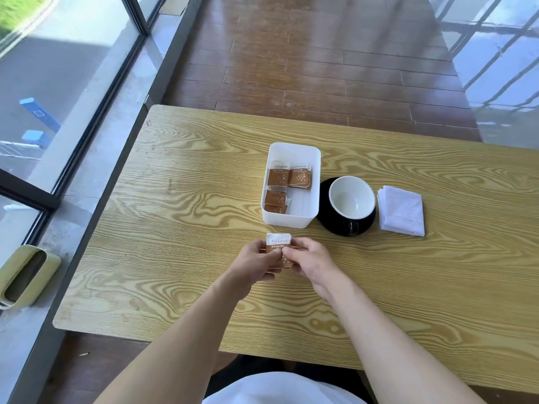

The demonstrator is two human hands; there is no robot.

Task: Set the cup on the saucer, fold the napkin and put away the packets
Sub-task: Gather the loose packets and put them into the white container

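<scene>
A small stack of brown and white packets (278, 241) is held between my two hands just in front of the white box (303, 221). My left hand (256, 263) grips the stack's left side and my right hand (309, 259) pinches its right side. Several more brown packets (288, 179) lie inside the box. To the box's right a black cup with a white inside (351, 198) stands on a black saucer (328, 221). A folded white napkin (402, 210) lies flat to the right of the saucer.
The wooden table (175, 228) ends at its left edge beside a glass wall. A pale green bin (26, 275) stands on the floor left of the table. Brown floorboards stretch beyond the far edge.
</scene>
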